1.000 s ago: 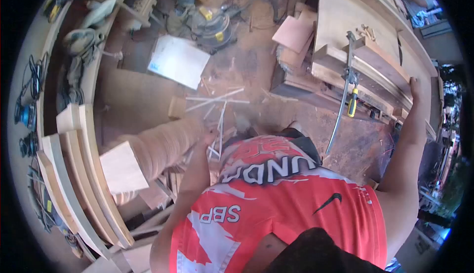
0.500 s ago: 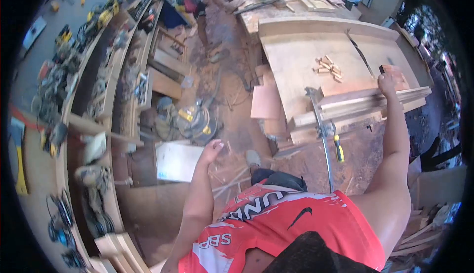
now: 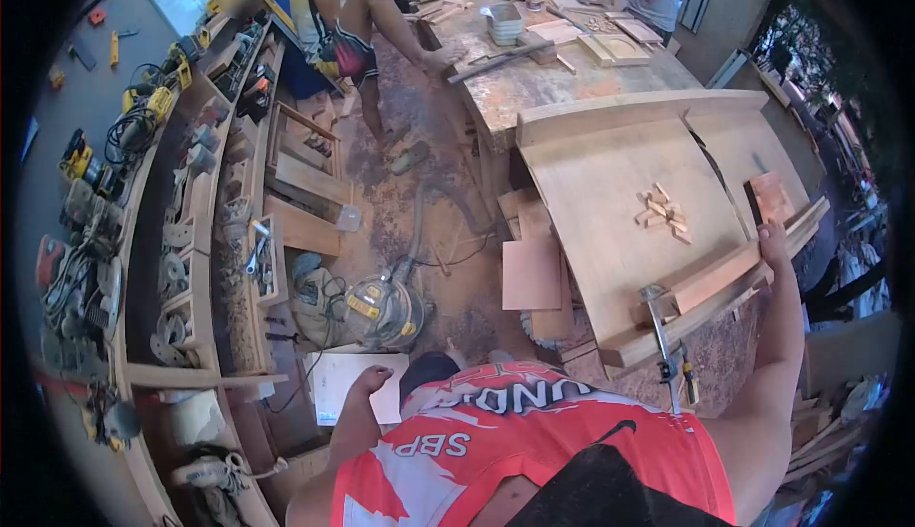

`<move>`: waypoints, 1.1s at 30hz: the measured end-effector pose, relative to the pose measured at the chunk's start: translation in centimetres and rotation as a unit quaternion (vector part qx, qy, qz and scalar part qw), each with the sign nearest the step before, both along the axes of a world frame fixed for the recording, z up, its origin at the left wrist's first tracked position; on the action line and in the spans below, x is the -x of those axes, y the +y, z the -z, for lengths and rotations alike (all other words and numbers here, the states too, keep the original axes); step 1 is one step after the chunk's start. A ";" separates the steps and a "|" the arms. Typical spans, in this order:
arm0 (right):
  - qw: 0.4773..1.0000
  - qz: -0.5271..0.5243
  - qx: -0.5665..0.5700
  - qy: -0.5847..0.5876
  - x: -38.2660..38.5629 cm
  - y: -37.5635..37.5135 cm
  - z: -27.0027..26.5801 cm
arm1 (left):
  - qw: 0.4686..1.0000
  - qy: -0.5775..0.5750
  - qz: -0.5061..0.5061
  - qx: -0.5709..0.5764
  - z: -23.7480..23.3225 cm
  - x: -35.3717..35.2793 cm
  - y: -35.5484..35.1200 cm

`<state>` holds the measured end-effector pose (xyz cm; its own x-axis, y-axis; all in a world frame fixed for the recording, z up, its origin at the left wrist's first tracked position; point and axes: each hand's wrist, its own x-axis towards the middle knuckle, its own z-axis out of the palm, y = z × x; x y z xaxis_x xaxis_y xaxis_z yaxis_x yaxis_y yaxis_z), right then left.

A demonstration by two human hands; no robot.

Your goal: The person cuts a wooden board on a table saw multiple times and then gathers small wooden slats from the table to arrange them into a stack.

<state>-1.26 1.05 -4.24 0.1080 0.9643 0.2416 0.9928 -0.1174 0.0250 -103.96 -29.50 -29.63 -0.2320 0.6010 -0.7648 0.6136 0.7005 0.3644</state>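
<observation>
My right hand (image 3: 774, 244) is closed over the wooden rail (image 3: 729, 274) along the near edge of a plywood sled (image 3: 624, 179). Just beyond its fingers lies a reddish wood block (image 3: 770, 197), beside the dark slot cut in the board. A metal bar clamp (image 3: 660, 332) with a yellow-and-black handle is fixed to the rail's left part. Several small wood pieces (image 3: 664, 214) lie heaped on the sled. My left hand (image 3: 375, 377) hangs low over a white panel (image 3: 334, 386), fingers curled together; whether anything small is in them is hidden.
A shop vacuum (image 3: 384, 310) with a hose stands on the dusty floor. Tool shelves (image 3: 205, 270) line the left side. Behind the sled, a workbench (image 3: 500, 108) carries boards and a plastic tub. One person sits at the back left; another person's hands work at the bench's far side.
My view has shifted, and the sled appears lower and turned. My left hand has drawn back closer to my body. My right hand stays on the rail.
</observation>
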 end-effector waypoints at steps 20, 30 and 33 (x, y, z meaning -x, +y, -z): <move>0.970 0.210 0.081 0.093 28.1 6.4 1.2 | 0.602 -0.640 -0.445 -0.174 -6.4 -2.1 40.6; 0.925 0.138 -0.232 0.269 42.3 15.9 5.2 | 0.658 -0.613 -0.426 -0.098 -8.5 -0.6 51.8; 0.944 0.069 -0.181 0.268 49.9 21.7 2.6 | 0.711 -0.595 -0.364 -0.094 -10.4 -2.6 57.3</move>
<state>-51.12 22.75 -6.80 0.4263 0.7967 0.4283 0.8265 -0.1507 -0.5423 -101.32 27.81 -19.24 0.2092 0.7702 -0.6025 -0.7068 0.5449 0.4512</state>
